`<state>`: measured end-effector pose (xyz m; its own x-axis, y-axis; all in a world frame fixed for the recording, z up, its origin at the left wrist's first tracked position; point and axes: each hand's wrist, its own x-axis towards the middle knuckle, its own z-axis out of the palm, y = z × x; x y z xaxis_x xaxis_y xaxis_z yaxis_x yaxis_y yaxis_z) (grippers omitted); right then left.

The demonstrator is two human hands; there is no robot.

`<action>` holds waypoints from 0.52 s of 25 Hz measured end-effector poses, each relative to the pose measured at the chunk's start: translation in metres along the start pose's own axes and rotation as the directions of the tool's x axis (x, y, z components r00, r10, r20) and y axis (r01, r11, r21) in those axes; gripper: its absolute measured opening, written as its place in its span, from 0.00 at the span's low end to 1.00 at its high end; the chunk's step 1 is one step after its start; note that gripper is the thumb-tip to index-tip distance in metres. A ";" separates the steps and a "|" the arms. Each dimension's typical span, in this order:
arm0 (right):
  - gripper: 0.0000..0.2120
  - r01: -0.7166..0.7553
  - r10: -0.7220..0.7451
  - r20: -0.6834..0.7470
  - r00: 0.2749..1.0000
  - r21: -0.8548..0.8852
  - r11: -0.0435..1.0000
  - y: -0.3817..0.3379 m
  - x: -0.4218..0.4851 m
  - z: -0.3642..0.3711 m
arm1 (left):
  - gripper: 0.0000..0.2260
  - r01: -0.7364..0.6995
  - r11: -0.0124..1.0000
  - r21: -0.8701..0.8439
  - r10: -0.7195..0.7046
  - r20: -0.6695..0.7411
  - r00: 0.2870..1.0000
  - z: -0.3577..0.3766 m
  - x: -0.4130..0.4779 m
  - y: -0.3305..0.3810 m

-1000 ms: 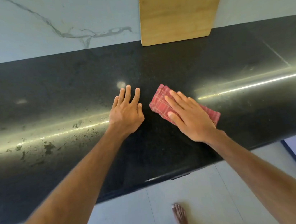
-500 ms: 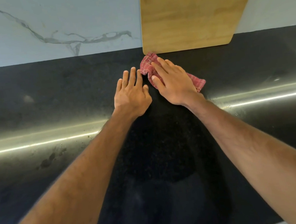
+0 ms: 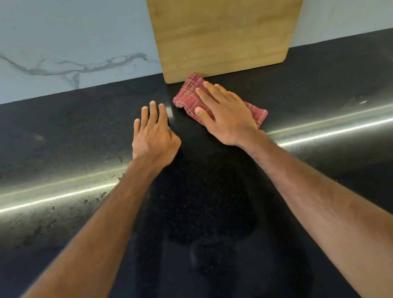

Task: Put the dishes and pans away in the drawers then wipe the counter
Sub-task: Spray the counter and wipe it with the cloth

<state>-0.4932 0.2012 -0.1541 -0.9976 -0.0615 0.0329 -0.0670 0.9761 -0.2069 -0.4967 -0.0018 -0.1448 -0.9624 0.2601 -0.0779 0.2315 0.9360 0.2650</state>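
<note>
Red cloth under flat R hand on counter; L hand flat beside, holding nothing.

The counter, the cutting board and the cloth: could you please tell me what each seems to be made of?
Counter: likely polished dark granite, speckled, mirroring a light strip. Cutting board: pale wood, visible grain, matte. Cloth: woven red plaid fabric, probably cotton, under the right hand.

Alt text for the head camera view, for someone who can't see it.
A right hand presses a red plaid cloth flat on a black counter, at the foot of a wooden cutting board. The left hand rests flat beside it.
</note>
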 end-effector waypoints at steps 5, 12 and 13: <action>0.30 -0.099 0.099 0.001 0.995 -0.006 0.995 0.056 -0.010 -0.016 | 0.31 -0.089 0.996 -0.030 0.090 0.009 0.996 0.010 -0.001 0.033; 0.32 -0.316 0.316 -0.028 0.948 -0.011 0.949 0.137 -0.036 -0.036 | 0.30 -0.119 0.993 -0.014 0.119 0.030 0.992 0.014 -0.008 0.041; 0.32 -0.350 0.350 -0.024 0.937 -0.012 0.937 0.147 -0.040 -0.039 | 0.30 -0.125 0.992 -0.012 0.125 0.033 0.992 0.014 -0.010 0.041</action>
<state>-0.4624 0.3548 -0.1476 -0.9572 0.2887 -0.0182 0.2867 0.9383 -0.1932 -0.4760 0.0376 -0.1462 -0.9207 0.3828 -0.0759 0.3480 0.8934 0.2842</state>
